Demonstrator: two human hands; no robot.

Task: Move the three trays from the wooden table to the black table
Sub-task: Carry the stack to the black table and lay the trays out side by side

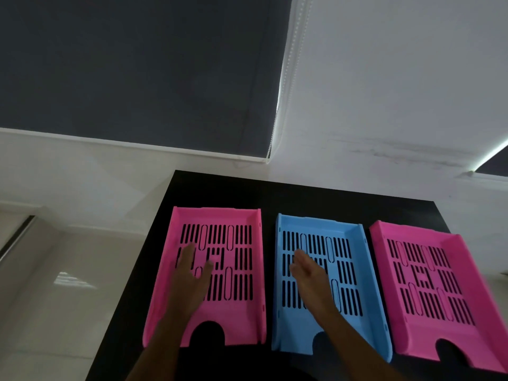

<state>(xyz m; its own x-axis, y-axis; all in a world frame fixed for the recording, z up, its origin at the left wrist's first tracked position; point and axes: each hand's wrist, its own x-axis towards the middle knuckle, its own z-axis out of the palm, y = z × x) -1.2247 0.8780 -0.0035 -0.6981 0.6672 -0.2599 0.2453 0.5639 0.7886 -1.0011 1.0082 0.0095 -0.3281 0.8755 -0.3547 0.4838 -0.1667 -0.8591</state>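
Note:
Three slotted plastic trays lie side by side on the black table (302, 196). A pink tray (242, 320) is on the left, a blue tray (365, 270) in the middle, and a second pink tray (467, 276) on the right, angled slightly with its near corner at the table's edge. My left hand (192, 279) hovers over the left pink tray with fingers spread, holding nothing. Over the blue tray is my right hand (308, 276), flat and open with its fingers stretched forward. Both hands are blurred, so contact with the trays is unclear.
A white wall (384, 92) rises behind the black table, with a dark roller blind (137, 70) and its bead chain (286, 78) to the left. Pale glossy floor (68, 284) shows left of the table. The wooden table is out of view.

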